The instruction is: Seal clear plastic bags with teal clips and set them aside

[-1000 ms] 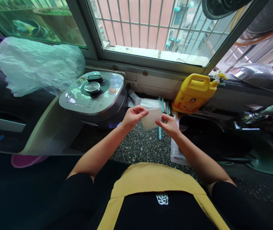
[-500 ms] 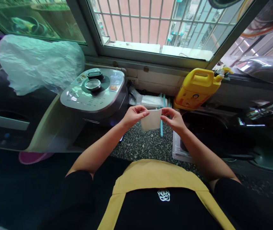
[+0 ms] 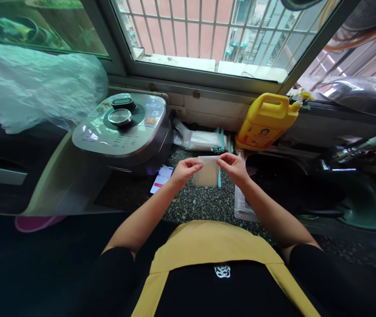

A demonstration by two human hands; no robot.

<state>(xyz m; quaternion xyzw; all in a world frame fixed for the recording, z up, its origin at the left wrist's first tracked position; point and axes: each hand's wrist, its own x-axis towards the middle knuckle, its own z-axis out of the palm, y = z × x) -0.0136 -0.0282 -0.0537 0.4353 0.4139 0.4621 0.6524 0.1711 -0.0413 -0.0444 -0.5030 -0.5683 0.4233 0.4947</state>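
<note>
Between my hands hangs a small translucent plastic bag [image 3: 206, 172], held up by its top edge over the speckled countertop [image 3: 194, 204]. My left hand [image 3: 188, 171] pinches its upper left corner between thumb and fingers. The upper right corner is in the pinch of my right hand [image 3: 232, 166]. Just behind the bag, a light-blue strip [image 3: 220, 178] lies on the counter, partly hidden by it. Farther back, near the wall, are a stack of clear plastic bags [image 3: 204, 140] and several more blue strips [image 3: 220, 140].
A rice cooker [image 3: 125, 125] stands at the left, with a phone [image 3: 162, 178] beside it. Behind my right hand is a yellow jug [image 3: 267, 121]. A clear plastic tray [image 3: 244, 207] sits by the dark sink [image 3: 286, 185]. A large plastic bag [image 3: 42, 88] covers something at far left.
Both hands have come slightly lower and nearer, and the bag now hangs flatter. The phone beside the rice cooker has come into fuller view. The camera has shifted a little.
</note>
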